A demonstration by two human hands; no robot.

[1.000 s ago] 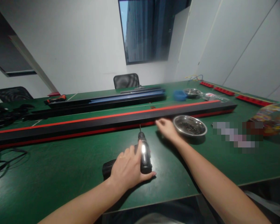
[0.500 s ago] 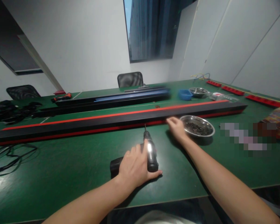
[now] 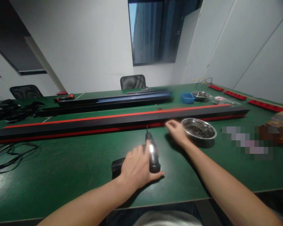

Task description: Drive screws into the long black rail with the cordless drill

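My left hand (image 3: 136,163) is wrapped over a cordless drill (image 3: 153,157), which lies on its side on the green table with its bit toward a long black bar with red edges (image 3: 122,121). The drill's handle is partly covered by my fingers. Close to the bar's near red edge, my right hand (image 3: 175,131) has its fingertips pinched together; whatever they hold is too small to make out. Just right of that hand stands a steel bowl (image 3: 211,133) with many small dark screws in it.
Behind the bar lie more long dark bars (image 3: 132,100), a blue tray (image 3: 187,98) and a second steel bowl (image 3: 200,95). Black cables (image 3: 11,157) rest at the left. Red strips (image 3: 265,105) line the right edge, near a colourful bag (image 3: 281,125).
My right hand has shifted slightly left along the bar, a little farther from the bowl. My left hand and the drill stay in place, while the view has tilted slightly.
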